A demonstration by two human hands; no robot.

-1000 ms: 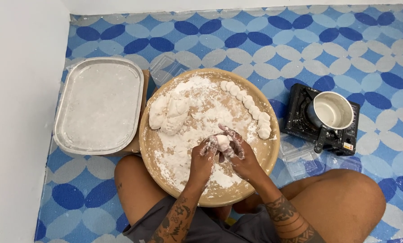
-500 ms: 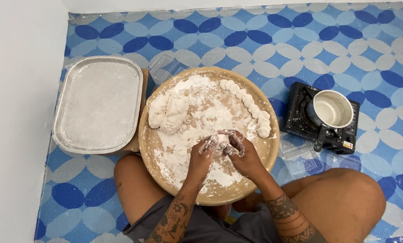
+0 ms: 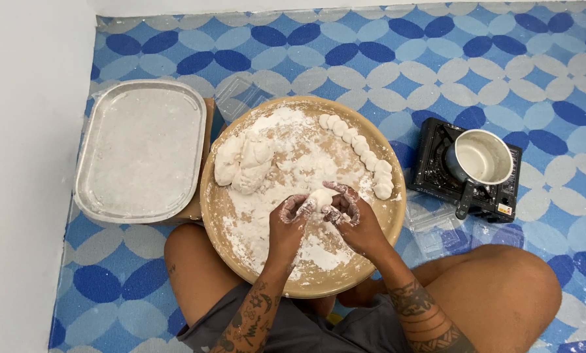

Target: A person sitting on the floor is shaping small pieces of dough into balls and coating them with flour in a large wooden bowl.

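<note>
A round wooden board point(image 3: 222, 216) dusted with flour lies on the floor in front of my crossed legs. Over its middle, my left hand point(image 3: 286, 225) and my right hand point(image 3: 355, 219) together hold a small piece of white dough point(image 3: 320, 198), fingers curled around it. Both hands are floury. A big lump of dough point(image 3: 244, 160) rests on the board's left part. A curved row of several small dough rounds point(image 3: 365, 153) runs along the board's right rim.
A flour-dusted metal tray point(image 3: 139, 150) sits to the left by the white wall. On the right, a small pot point(image 3: 481, 158) stands on a black portable stove point(image 3: 437, 171). Clear plastic containers point(image 3: 437, 225) lie beside the board. Blue patterned mat underneath.
Both hands stay over the board's middle, working the small dough piece; the fingers have shifted slightly around it. Nothing else has moved.
</note>
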